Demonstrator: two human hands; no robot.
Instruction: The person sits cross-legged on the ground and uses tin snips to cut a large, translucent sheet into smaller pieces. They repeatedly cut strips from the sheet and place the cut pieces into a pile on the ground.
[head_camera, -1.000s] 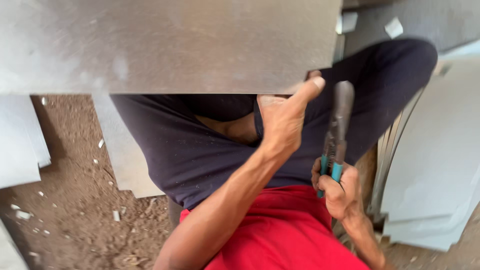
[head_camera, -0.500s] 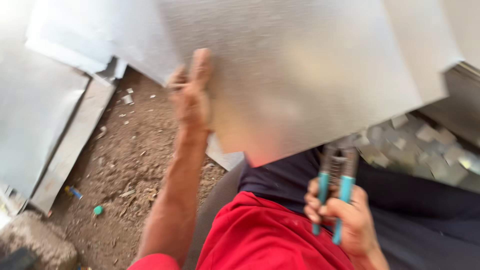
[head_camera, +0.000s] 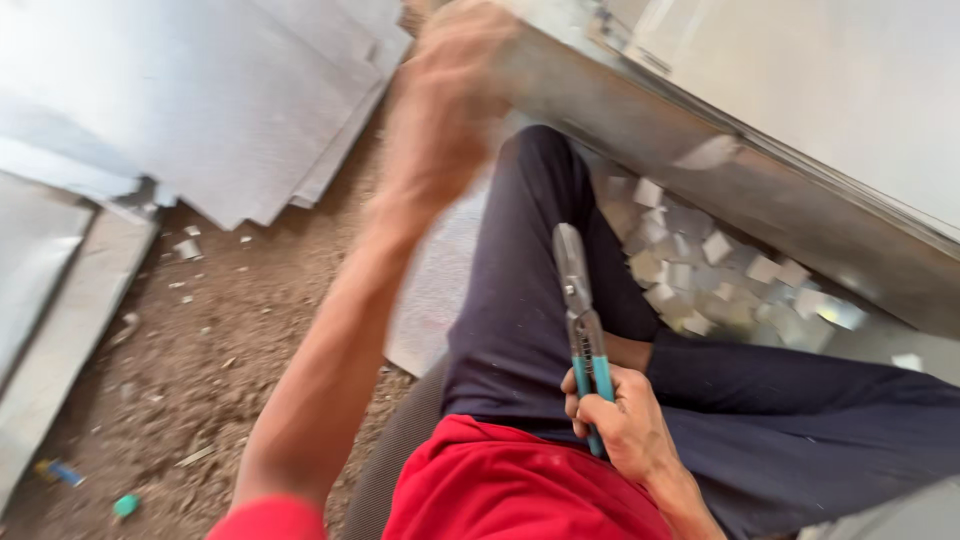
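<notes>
Right hand (head_camera: 622, 418): fingers closed round teal handles of tin snips (head_camera: 582, 330), blades shut, over the lap. Small cut metal squares (head_camera: 700, 265) beyond the knee on the ground. Left hand (head_camera: 445, 95), blurred, at the metal sheet (head_camera: 760, 150) edge; grip cannot be told.

Metal sheets (head_camera: 200, 110) stacked at left, snips (head_camera: 580, 320) over the lap, cut scraps (head_camera: 700, 270) right of knee.

Soft daylight, left hand (head_camera: 445, 110) motion-blurred, dull glare on metal sheets (head_camera: 200, 100)
</notes>
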